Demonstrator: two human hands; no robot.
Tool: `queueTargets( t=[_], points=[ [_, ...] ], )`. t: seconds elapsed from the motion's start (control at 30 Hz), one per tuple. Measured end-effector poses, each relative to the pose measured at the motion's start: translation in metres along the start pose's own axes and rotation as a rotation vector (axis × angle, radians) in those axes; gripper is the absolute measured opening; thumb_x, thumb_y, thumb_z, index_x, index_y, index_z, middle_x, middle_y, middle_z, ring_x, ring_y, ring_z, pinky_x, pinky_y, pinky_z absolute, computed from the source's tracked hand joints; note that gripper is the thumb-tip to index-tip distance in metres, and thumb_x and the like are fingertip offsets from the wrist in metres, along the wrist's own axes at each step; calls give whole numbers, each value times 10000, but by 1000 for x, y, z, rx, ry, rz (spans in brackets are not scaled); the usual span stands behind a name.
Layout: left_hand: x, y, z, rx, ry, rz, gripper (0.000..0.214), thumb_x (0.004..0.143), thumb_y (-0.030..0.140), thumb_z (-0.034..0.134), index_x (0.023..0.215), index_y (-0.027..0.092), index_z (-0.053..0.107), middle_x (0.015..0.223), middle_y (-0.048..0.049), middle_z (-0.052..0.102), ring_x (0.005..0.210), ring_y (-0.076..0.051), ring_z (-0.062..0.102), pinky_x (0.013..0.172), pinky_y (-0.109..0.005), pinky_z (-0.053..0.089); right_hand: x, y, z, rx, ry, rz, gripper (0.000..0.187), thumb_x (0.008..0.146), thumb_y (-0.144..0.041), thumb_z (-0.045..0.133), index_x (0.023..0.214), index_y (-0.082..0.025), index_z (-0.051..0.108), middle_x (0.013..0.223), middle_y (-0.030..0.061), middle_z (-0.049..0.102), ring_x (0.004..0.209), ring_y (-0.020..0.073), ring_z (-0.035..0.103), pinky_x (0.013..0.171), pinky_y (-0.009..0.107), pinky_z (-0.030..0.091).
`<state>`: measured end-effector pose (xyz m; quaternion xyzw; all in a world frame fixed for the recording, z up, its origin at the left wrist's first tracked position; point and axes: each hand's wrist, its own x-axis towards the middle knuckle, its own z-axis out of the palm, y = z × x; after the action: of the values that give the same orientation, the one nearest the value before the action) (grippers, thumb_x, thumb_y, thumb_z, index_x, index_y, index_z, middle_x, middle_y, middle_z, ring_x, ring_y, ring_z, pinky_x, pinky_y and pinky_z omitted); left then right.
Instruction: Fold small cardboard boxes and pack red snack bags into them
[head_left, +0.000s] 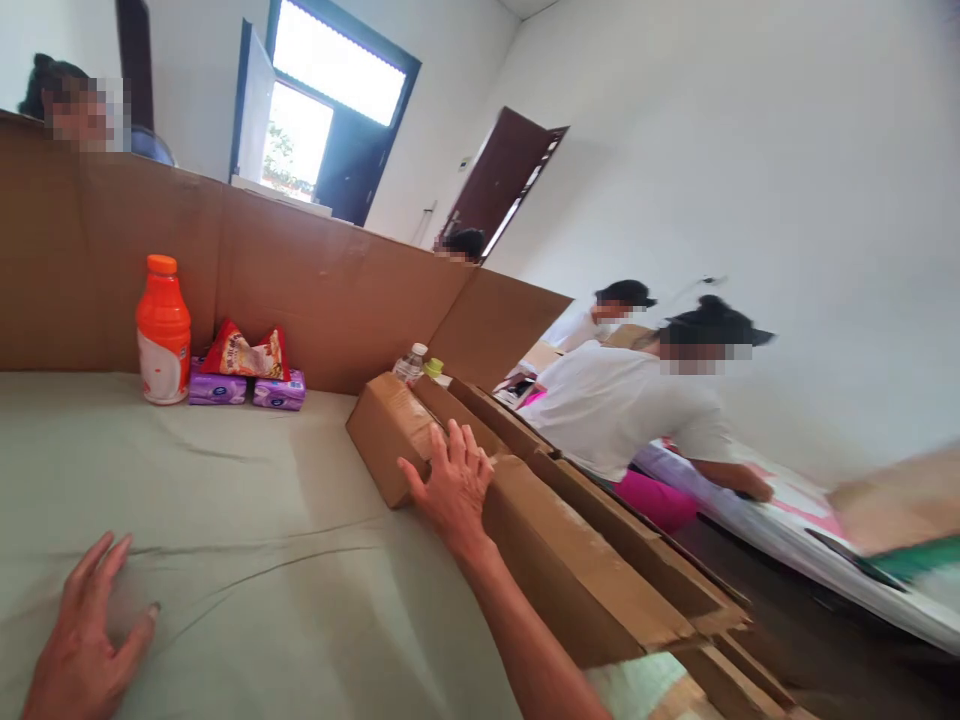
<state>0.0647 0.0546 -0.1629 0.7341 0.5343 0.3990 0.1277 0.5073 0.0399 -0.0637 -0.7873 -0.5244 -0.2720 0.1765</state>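
My right hand [454,485] is stretched out with its fingers apart, at the near end of a small brown cardboard box [386,430] on the right side of the table. Its fingertips look to be at the box's edge; whether they press on it I cannot tell. Over the pale green tablecloth [285,600] at the lower left, my left hand [86,640] is spread, holding nothing. Farther back stand an orange bottle [163,335] and two purple tissue packs [279,390], with a red snack bag [246,352] lying across the packs.
A cardboard wall [300,270] borders the table's back. Long cardboard boxes [577,550] line the right edge, with a clear bottle [410,364] behind the small box. People in white shirts [600,405] work at another table beyond.
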Motion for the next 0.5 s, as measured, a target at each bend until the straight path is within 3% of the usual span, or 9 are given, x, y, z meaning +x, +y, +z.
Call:
queueTargets(
  t=[0.1,0.2,0.27,0.37,0.5],
  points=[
    [-11,21,-3,-5,0,52,598,899,305,535,1476,261,382,1459,-191,463,1304,-431,558,971,-675,539,-34,-42,7,221,42,-297,402,987,-402,500,1281,-170,646,1543,194,458,1446,364,372,1084,542,352],
    [-15,37,-10,85,22,24,649,817,214,593,1444,231,426,1480,-174,487,1355,-341,540,1038,-526,546,-77,-102,29,436,-104,-587,378,981,-423,502,1216,-195,690,1499,184,518,1377,356,473,1009,515,441],
    [-6,34,-27,158,75,-17,685,777,209,636,1434,225,443,1494,-171,486,1382,-324,515,1077,-494,520,-105,-144,44,522,-186,-727,420,974,-454,507,1247,-189,687,1446,191,574,1311,352,545,962,504,488],
    [26,13,-85,252,229,-99,667,802,238,643,1435,200,438,1515,-189,449,1432,-343,445,1174,-557,395,-136,-191,57,586,-223,-846,477,989,-462,475,1348,-194,640,1429,169,605,1288,338,581,965,509,508],
    [103,-32,-192,340,459,-227,661,810,169,646,1433,101,436,1575,-244,311,1508,-383,284,1248,-568,232,-149,-207,67,621,-177,-876,486,1002,-436,451,1396,-201,612,1468,141,581,1310,345,575,981,526,511]
  ],
)
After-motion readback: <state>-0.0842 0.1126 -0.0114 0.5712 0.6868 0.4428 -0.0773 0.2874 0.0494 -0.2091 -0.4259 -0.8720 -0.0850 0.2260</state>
